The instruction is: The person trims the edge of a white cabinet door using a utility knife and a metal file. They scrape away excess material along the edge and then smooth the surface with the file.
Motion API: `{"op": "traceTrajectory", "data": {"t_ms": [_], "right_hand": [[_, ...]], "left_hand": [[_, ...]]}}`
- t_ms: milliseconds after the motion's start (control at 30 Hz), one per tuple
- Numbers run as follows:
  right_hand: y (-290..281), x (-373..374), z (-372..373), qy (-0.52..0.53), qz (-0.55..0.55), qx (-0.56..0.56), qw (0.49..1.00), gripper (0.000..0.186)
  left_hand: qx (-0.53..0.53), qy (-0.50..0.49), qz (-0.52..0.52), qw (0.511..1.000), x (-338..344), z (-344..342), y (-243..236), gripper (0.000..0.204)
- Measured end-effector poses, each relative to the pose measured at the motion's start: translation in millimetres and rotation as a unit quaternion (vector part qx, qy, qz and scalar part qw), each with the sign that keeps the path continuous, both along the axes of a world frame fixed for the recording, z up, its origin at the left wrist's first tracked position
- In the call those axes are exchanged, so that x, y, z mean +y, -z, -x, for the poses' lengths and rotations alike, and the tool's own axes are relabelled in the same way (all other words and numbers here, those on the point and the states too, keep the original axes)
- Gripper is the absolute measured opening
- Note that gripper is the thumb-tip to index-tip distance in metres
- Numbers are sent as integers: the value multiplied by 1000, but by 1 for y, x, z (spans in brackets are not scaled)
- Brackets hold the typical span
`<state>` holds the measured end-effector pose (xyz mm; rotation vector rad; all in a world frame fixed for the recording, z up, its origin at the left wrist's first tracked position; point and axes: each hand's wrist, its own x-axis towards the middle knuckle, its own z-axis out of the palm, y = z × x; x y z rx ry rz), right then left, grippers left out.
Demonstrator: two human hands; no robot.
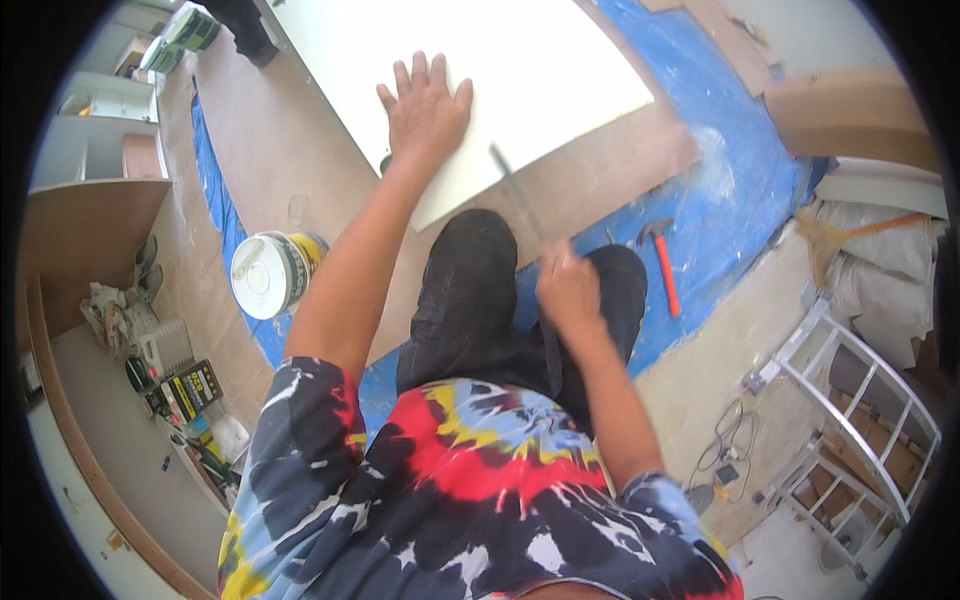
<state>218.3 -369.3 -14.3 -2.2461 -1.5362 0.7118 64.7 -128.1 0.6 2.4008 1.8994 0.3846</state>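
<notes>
My left hand (428, 118) lies flat on a large white board (540, 70), fingers spread, close to the board's near left side. Held in my closed right hand (570, 290) is a long thin tool (500, 160) with a dark grey end. It is smeared by motion, so its exact kind does not show. Its dark end reaches over the board's near edge, while the fist stays just off the board, above my right knee. A brown sheet (640, 155) lies beneath the white board.
A claw hammer (665, 268) with a red handle rests on blue sheeting (735, 200) at right. To the left stands a lidded white bucket (262, 275). An aluminium ladder (850, 350) and a cable (735, 440) are at the lower right. Another person's dark-clad leg (245, 30) shows at the far left.
</notes>
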Motion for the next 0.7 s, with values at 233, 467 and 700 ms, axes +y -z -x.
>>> {"op": "traceTrajectory", "data": {"t_ms": [233,467,700], "right_hand": [[-13,20,-5,11,-9,-25,1000,45],[-7,49,-29,31,-93,-52,994,44],[-18,47,-23,42,-13,-43,998,45]], "left_hand": [[-14,-8,14,1000,6,-4,-2,66],[-13,17,24,999,-3,-12,0,67],[-18,12,12,1000,-1,-7,1,65]]}}
